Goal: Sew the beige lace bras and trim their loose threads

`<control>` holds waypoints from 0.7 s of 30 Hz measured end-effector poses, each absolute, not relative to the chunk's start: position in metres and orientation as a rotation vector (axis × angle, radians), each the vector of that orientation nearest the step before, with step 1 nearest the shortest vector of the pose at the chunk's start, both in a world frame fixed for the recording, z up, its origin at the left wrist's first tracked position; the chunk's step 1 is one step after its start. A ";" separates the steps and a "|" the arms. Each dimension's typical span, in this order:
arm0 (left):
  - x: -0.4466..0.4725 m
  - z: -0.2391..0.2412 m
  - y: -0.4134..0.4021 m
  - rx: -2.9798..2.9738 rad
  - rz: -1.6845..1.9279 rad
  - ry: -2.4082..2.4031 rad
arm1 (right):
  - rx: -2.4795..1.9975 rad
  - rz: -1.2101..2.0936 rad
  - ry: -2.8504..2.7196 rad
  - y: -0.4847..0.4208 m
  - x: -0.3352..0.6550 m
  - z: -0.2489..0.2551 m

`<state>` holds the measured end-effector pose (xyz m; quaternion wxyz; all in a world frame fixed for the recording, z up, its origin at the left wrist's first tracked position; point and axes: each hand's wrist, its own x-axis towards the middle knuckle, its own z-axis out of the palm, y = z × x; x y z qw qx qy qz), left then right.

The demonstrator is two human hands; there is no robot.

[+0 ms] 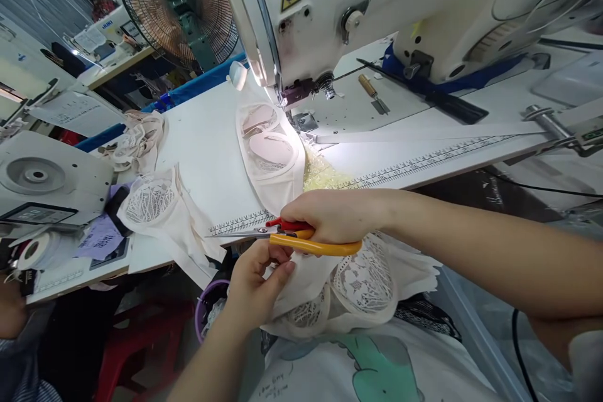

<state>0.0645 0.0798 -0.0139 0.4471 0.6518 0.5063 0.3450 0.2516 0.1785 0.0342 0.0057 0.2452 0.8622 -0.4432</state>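
My right hand (330, 217) is closed around a pair of scissors (315, 246) with orange and red handles, the blades pointing left over the table's front edge. Just below them, my left hand (259, 282) pinches the edge of a cream lace bra (365, 279), which hangs down over my lap. Another cream bra (273, 144) lies on the table beside the needle of the sewing machine (306, 19). Left of my hands, a further lace-cupped bra (153, 201) drapes over the table edge.
A printed ruler scale (424, 157) runs along the table's front edge. A wooden-handled tool (372, 93) and a black strip (433, 97) lie behind the needle. A purple bin (207, 301), a red stool (136, 339) and a second machine (51, 176) are left; a fan (176, 6) stands behind.
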 end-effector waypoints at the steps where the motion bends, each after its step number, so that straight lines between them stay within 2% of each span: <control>1: 0.065 -0.013 0.081 1.558 0.839 1.258 | 0.766 -1.389 2.701 0.179 0.252 0.035; 11: 0.072 -0.005 0.086 1.148 0.783 1.278 | 0.734 -1.251 2.752 0.179 0.247 0.040; 21: 0.077 -0.006 0.085 1.140 0.804 1.174 | 0.728 -1.257 2.774 0.175 0.245 0.037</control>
